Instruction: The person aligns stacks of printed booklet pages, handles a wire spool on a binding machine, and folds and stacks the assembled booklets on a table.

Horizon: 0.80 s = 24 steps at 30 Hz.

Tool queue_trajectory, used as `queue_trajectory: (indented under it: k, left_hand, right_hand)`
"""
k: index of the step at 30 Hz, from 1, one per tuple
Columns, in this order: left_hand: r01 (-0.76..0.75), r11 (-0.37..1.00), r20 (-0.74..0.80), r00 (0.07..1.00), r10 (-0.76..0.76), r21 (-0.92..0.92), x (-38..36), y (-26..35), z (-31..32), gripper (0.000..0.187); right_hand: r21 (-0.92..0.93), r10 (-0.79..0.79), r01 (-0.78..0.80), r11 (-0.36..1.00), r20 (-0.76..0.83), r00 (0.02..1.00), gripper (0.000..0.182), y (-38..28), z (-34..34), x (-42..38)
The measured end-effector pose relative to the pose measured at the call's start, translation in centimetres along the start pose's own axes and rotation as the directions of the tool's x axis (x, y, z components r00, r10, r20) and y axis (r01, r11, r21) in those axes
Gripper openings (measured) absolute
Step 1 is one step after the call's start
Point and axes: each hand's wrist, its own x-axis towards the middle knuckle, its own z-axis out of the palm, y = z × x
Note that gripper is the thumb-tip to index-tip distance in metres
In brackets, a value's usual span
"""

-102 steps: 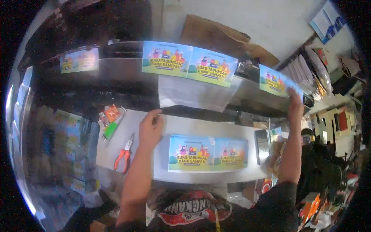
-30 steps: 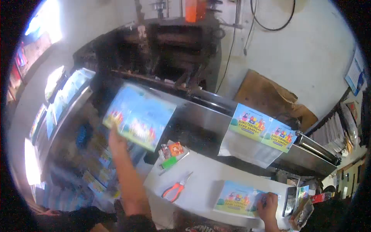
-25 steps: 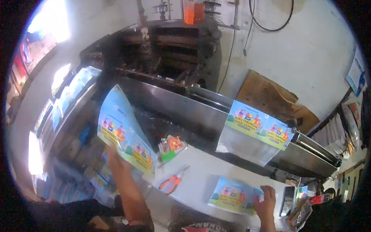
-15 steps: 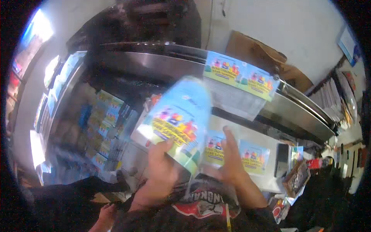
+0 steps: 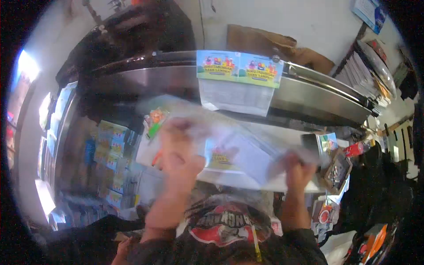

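A blurred white sheet or booklet [image 5: 251, 154] is stretched at a slant between my two hands, above the white work surface. My left hand [image 5: 179, 145] is at its left end, smeared by motion, so its fingers are unclear. At the right end, my right hand [image 5: 298, 168] has its fingers closed around the edge of the paper. Beneath lies a blue and yellow printed cover [image 5: 218, 159], partly hidden by the white paper. A small bundle with orange and green parts [image 5: 154, 121] lies beyond my left hand.
Two printed covers [image 5: 238, 68] hang joined on the metal rail [image 5: 309, 84]. Stacks of similar booklets [image 5: 112, 150] stand at the left. A wooden tray [image 5: 338, 171] and a red bottle [image 5: 355, 149] are at the right. Another person's hand [image 5: 123, 247] shows at lower left.
The printed booklet that was upright in my left hand is no longer seen that way; white paper now spans both hands. My right hand has moved right and closed. The view has shifted.
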Motion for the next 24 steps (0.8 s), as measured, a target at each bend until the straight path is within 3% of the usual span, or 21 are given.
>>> queue_trajectory:
  k: [1,3,4,5,6,8,10,13,15,24]
  left_hand:
    - [-0.122,0.91,0.013,0.992,0.127,0.396,0.1,-0.3,-1.3,0.065]
    - [-0.084,0.505,-0.034,0.975,0.22,0.859,0.7,0.4,-2.3,0.063]
    - [0.118,0.764,0.013,0.987,-0.163,0.634,0.5,-0.2,-3.8,0.058]
    - [0.401,0.842,0.171,0.859,-0.482,0.36,0.2,-0.7,-4.5,0.053]
    - [0.41,0.839,0.171,0.855,-0.49,0.356,-0.2,-0.8,-4.3,0.053]
    - [0.618,0.782,0.186,0.761,-0.621,0.082,-0.9,-0.7,-4.1,0.044]
    - [0.592,0.792,0.156,0.777,-0.61,0.15,-1.8,-1.2,-4.6,0.039]
    - [0.6,0.797,0.246,0.764,-0.596,0.066,-2.3,-1.2,-5.1,0.041]
    - [0.529,0.848,0.276,0.812,-0.514,0.026,-2.7,-1.0,-5.0,0.041]
    - [0.491,0.871,0.295,0.829,-0.475,0.022,-3.3,-0.8,-5.4,0.04]
  right_hand:
    - [0.04,0.147,-0.144,0.989,-0.072,0.987,0.029,-0.4,-1.7,0.6]
    - [-0.022,0.253,-0.256,0.966,-0.089,0.963,0.027,-2.3,-4.0,1.9]
    - [-0.109,0.267,-0.273,0.956,-0.063,0.962,0.028,-3.3,-4.8,2.3]
    - [-0.12,0.279,-0.285,0.951,-0.069,0.958,0.028,-3.1,-5.7,2.2]
    - [-0.073,0.332,-0.333,0.94,-0.03,0.943,0.028,-3.0,-6.3,2.3]
    - [-0.032,0.388,-0.387,0.921,0.017,0.922,0.028,-2.6,-6.8,2.0]
    - [0.013,0.368,-0.368,0.93,0.02,0.93,0.028,-2.2,-7.1,1.7]
    - [0.027,0.347,-0.348,0.937,0.036,0.937,0.029,-1.5,-8.0,1.1]
    - [0.031,0.359,-0.36,0.932,0.038,0.933,0.029,-1.6,-8.5,0.8]
    - [-0.012,0.299,-0.298,0.954,0.031,0.954,0.025,-3.3,-8.1,0.3]
